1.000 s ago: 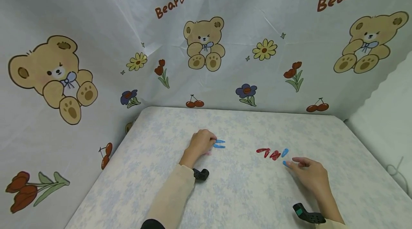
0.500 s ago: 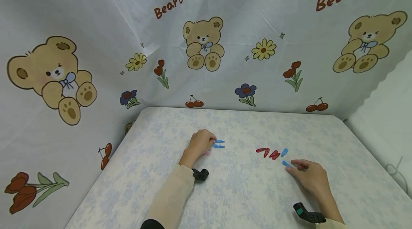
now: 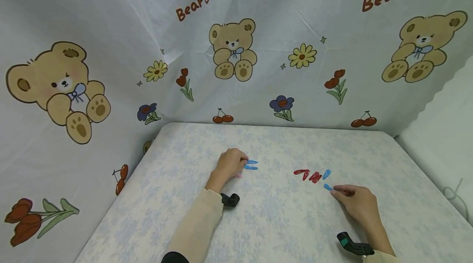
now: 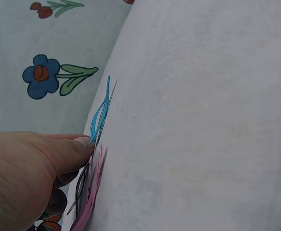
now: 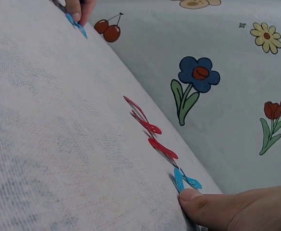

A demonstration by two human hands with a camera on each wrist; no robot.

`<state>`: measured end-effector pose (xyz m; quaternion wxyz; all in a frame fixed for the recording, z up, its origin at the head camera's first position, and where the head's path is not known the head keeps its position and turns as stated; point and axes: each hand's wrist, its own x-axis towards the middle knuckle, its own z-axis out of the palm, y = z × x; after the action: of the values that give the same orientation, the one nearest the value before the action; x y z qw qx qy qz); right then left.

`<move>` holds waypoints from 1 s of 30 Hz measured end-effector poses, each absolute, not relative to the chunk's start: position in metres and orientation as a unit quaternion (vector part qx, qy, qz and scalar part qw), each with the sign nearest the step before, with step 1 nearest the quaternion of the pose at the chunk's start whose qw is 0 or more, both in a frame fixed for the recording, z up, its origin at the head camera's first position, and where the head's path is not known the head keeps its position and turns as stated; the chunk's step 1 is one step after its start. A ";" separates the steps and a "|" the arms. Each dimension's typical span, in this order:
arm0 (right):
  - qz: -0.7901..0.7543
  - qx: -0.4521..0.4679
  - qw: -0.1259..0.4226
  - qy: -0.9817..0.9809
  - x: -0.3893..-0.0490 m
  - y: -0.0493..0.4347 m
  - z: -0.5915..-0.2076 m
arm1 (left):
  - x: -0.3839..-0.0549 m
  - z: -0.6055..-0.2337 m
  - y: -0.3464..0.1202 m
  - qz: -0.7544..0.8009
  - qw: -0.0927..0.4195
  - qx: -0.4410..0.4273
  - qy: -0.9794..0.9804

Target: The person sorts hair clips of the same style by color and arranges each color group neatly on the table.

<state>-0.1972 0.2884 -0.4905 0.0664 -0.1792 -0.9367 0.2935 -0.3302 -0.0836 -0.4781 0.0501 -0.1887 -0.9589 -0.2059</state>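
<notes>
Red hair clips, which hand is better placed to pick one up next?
Probably the right hand: it is nearer the red clips, though it pinches a blue clip. The left hand is farther off, pinching another blue clip.

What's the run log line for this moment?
left hand: pinches at blue clips | pink item: near left hand | right hand: pinches single blue clip | red clips: on table, beside another blue clip

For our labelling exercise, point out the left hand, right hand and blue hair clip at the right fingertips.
Left hand [image 3: 230, 163]: head view, back of hand.
Right hand [image 3: 357, 202]: head view, thumb side.
Blue hair clip [image 3: 327, 187]: head view, exposed end.
</notes>
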 end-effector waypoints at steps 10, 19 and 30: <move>0.297 -0.177 0.072 -0.936 -0.195 0.292 -0.490 | -0.329 -0.477 -0.084 -0.216 0.060 -0.193 -0.955; 0.293 -0.173 0.075 -0.937 -0.195 0.292 -0.490 | -0.328 -0.476 -0.084 -0.218 0.059 -0.196 -0.954; 0.290 -0.173 0.069 -0.939 -0.197 0.292 -0.491 | -0.327 -0.475 -0.084 -0.217 0.057 -0.196 -0.955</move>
<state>-0.1971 0.2921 -0.4906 0.0687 -0.1735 -0.9385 0.2904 -0.3274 -0.0835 -0.4748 0.0566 -0.1960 -0.9547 -0.2166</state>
